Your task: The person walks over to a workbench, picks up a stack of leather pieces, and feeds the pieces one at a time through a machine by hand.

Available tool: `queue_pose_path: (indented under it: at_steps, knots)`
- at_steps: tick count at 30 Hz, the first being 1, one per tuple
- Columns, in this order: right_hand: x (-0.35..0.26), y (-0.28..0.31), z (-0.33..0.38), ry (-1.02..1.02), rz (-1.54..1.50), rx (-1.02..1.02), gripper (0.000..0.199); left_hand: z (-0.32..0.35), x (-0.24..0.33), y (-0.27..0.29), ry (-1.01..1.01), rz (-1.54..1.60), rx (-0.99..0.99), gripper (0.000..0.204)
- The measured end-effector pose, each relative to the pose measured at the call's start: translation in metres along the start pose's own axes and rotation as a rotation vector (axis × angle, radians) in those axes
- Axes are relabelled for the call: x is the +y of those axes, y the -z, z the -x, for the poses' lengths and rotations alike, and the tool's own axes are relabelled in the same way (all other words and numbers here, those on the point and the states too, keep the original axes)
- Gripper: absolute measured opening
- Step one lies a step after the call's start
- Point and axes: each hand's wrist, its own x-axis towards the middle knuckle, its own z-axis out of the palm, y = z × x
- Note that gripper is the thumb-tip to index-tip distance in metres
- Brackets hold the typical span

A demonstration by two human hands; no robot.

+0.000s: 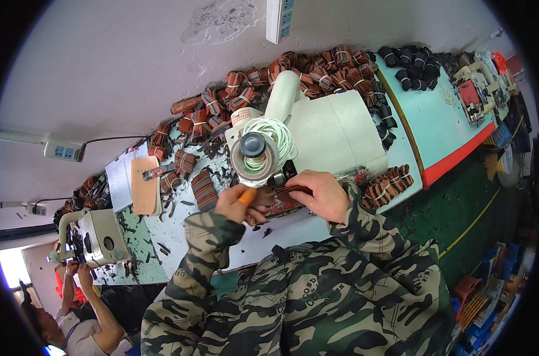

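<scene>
My left hand (236,203) is closed at the front of a cream machine (340,127), its fingers curled and slightly blurred. An orange tubular piece (247,196) shows at its fingers; whether it is held or worn I cannot tell. What lies inside that grip is hidden. My right hand (321,193) pinches a dark brown strip (295,190) just below the machine's black knob (283,174). Between the hands, more brown material is partly covered by fingers. Above them, a coil of pale cord (283,135) hangs around a round metal part with a black cap (253,144).
Bundles of brown strips (240,86) line the wall; one bundle (388,186) lies right of my hand. Black bundles (412,66) sit farther right. A brown notebook (145,188) rests at left among scraps. Another person (88,320) works at a second machine (100,237).
</scene>
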Motion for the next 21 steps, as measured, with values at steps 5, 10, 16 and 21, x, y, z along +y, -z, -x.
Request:
queue_pose_path:
  at_steps: [5, 10, 16, 21]
  knots:
    - [0.001, -0.005, 0.0, 0.015, 0.057, 0.072, 0.024, -0.004, 0.005, 0.006, 0.066, 0.004, -0.058, 0.03]
    - [0.012, 0.025, -0.001, 0.015, 0.268, 0.424, 0.038, 0.005, -0.008, 0.013, -0.034, 0.112, -0.067, 0.026]
    - [0.035, 0.016, 0.008, 0.174, 0.558, 0.519, 0.039, 0.011, -0.006, 0.002, 0.026, -0.06, -0.128, 0.022]
    - [0.039, 0.005, 0.012, 0.313, 0.48, 0.572, 0.025, 0.024, -0.006, -0.008, 0.001, -0.111, -0.124, 0.02]
